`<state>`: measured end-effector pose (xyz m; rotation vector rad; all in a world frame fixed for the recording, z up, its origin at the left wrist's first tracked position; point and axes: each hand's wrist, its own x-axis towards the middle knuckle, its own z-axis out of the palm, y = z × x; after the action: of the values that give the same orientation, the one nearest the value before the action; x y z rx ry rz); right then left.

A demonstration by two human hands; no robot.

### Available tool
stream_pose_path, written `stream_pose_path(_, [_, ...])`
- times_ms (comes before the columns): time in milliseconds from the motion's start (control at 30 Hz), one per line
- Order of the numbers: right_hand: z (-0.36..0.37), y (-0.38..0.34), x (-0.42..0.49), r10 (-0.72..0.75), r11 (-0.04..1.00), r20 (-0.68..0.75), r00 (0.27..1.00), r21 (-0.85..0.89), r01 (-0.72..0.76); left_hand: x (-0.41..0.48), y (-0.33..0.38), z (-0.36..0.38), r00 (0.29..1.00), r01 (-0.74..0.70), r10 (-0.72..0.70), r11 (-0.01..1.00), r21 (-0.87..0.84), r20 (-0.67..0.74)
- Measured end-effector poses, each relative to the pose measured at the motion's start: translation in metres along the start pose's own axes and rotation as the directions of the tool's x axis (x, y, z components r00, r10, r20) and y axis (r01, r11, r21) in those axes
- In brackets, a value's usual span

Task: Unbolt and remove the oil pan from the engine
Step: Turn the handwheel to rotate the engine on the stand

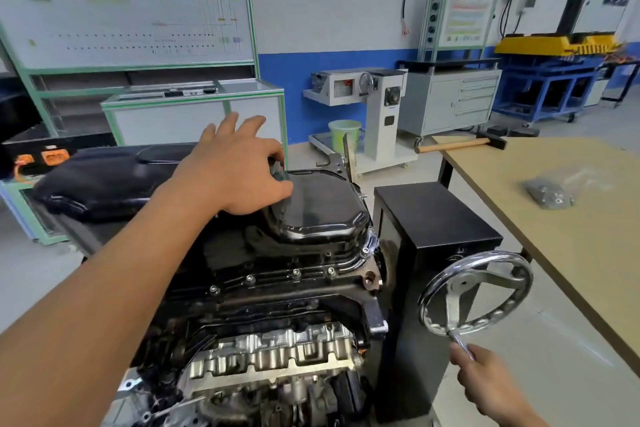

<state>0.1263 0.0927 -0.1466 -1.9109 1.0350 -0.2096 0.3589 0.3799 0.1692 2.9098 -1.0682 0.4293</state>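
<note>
The engine (263,333) is mounted on a black stand (433,218) with its black oil pan (322,211) facing up. Several bolts (296,273) line the pan's near flange. My left hand (239,170) rests on the far left part of the pan, fingers spread and straight. My right hand (485,381) grips the handle of the stand's chrome handwheel (476,293) at the lower right.
A wooden table (571,236) stands to the right, with a hammer (460,144) at its far end and a plastic bag of parts (550,192). A second black pan-like cover (104,177) lies to the left. Workshop cabinets and a training board stand behind.
</note>
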Motion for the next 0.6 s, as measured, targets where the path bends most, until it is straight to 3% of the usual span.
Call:
stream_pose_path(67, [0.001,0.002,0.002,0.001,1.0,-0.028,1.0,0.014,0.0,0.001,0.002,-0.002,0.994,0.079,-0.082,0.996,0.036,0.072])
stream_pose_path(267, [0.003,0.003,0.005,0.034,0.999,-0.066,0.997,0.013,-0.034,-0.003,0.006,-0.013,0.98,0.103,-0.105,0.994,0.026,0.166])
stream_pose_path(600, [-0.004,-0.002,-0.018,0.023,1.0,-0.075,0.997,-0.006,-0.023,-0.017,0.012,-0.016,0.99,0.083,-0.091,0.993,0.08,0.106])
